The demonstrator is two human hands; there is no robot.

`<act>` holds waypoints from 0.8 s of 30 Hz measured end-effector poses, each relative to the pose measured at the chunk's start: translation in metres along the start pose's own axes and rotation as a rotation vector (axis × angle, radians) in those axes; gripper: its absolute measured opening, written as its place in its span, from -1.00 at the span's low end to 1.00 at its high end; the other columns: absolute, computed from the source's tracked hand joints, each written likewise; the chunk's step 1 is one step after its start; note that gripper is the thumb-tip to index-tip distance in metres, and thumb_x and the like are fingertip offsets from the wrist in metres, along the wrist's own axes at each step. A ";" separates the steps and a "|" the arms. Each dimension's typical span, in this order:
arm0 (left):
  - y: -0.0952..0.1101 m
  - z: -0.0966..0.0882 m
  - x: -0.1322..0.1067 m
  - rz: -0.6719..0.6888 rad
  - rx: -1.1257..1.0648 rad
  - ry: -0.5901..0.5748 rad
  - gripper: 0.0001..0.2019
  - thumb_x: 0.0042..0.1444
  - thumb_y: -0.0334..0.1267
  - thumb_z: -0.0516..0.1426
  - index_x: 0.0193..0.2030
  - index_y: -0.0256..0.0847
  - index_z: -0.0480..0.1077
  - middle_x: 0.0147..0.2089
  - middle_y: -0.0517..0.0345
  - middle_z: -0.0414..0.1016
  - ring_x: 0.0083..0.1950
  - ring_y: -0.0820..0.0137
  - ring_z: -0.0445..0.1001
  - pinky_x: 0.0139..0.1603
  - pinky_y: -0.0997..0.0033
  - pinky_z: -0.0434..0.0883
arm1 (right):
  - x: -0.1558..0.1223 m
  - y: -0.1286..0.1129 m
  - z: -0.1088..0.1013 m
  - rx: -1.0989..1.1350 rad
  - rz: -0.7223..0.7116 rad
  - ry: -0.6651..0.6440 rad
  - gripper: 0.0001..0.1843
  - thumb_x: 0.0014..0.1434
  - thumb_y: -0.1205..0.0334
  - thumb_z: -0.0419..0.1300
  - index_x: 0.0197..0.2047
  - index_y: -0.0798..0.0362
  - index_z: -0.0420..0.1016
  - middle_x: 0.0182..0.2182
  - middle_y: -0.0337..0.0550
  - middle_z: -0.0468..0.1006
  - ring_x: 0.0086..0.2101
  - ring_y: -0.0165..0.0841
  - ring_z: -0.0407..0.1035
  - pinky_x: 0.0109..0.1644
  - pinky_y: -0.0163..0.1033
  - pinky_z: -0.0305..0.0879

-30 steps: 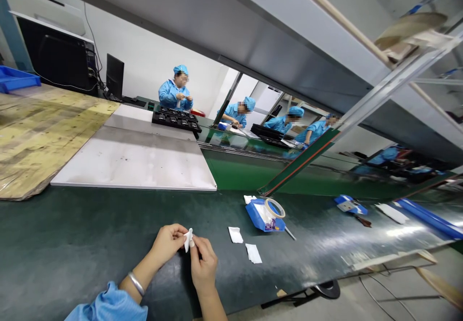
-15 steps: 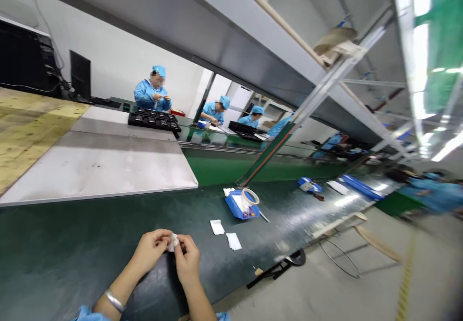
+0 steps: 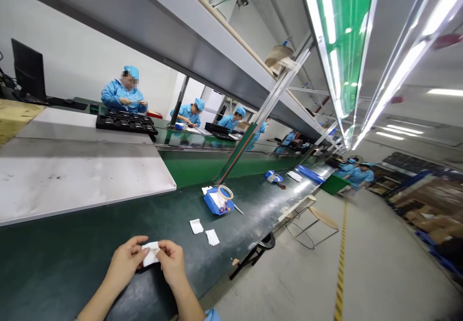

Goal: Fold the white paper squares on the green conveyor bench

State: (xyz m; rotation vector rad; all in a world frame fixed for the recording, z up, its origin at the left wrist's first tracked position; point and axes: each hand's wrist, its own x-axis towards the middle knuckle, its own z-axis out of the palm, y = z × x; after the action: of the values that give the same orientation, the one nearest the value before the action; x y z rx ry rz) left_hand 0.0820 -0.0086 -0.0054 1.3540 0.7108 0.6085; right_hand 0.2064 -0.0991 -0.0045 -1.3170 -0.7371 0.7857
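Observation:
A small white cloth or folded paper [image 3: 150, 254] is pinched between my two hands, just above the green table [image 3: 90, 229]. My left hand [image 3: 126, 259] grips its left edge with thumb and fingers. On its right edge, my right hand [image 3: 171, 260] holds it the same way. Something dark shows under the white piece, too hidden to name. To the right of my hands lie two similar white pieces, one flat square [image 3: 196, 226] and another [image 3: 212, 237] beside it.
A blue box [image 3: 213, 206] with a tape roll [image 3: 225, 193] on it stands beyond the white pieces. A white board [image 3: 90, 171] lies at the back left. Co-workers in blue sit across the line near a black tray [image 3: 125, 122]. A stool [image 3: 323, 218] stands right.
My view has turned to the right. The white piece between my hands now shows spread wider and flatter, and my hands are a little further apart.

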 end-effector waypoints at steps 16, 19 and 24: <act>-0.031 -0.007 0.014 0.024 0.175 0.017 -0.51 -0.07 0.02 0.20 -0.05 -0.26 0.40 -0.48 0.24 0.44 -0.48 0.34 0.46 -0.44 0.41 0.36 | 0.079 -0.020 -0.073 -1.089 -0.249 0.256 -0.68 0.01 0.38 0.15 -0.16 -0.01 0.57 -0.15 -0.04 0.48 -0.10 -0.16 0.36 -0.01 -0.13 0.22; -0.025 -0.006 0.013 0.018 0.185 0.023 -0.51 -0.09 0.02 0.19 -0.07 -0.25 0.41 -0.46 0.21 0.45 -0.48 0.33 0.46 -0.44 0.40 0.36 | 0.077 -0.023 -0.079 -1.122 -0.273 0.252 -0.65 0.03 0.37 0.14 -0.09 0.01 0.54 -0.10 -0.04 0.47 -0.08 -0.17 0.36 0.02 -0.15 0.25; -0.022 -0.005 0.012 -0.001 0.191 0.028 -0.49 -0.12 0.06 0.19 -0.09 -0.25 0.43 -0.45 0.19 0.45 -0.47 0.33 0.46 -0.42 0.39 0.37 | 0.079 -0.041 -0.115 -1.122 -0.272 0.292 -0.74 0.16 0.21 0.10 -0.13 0.01 0.55 -0.07 -0.09 0.48 -0.10 -0.30 0.40 0.01 -0.29 0.29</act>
State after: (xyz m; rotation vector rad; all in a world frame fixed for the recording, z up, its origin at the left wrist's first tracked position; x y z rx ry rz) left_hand 0.0853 0.0009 -0.0286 1.5236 0.8086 0.5705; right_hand 0.3485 -0.0985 0.0260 -2.1892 -1.1443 -0.1291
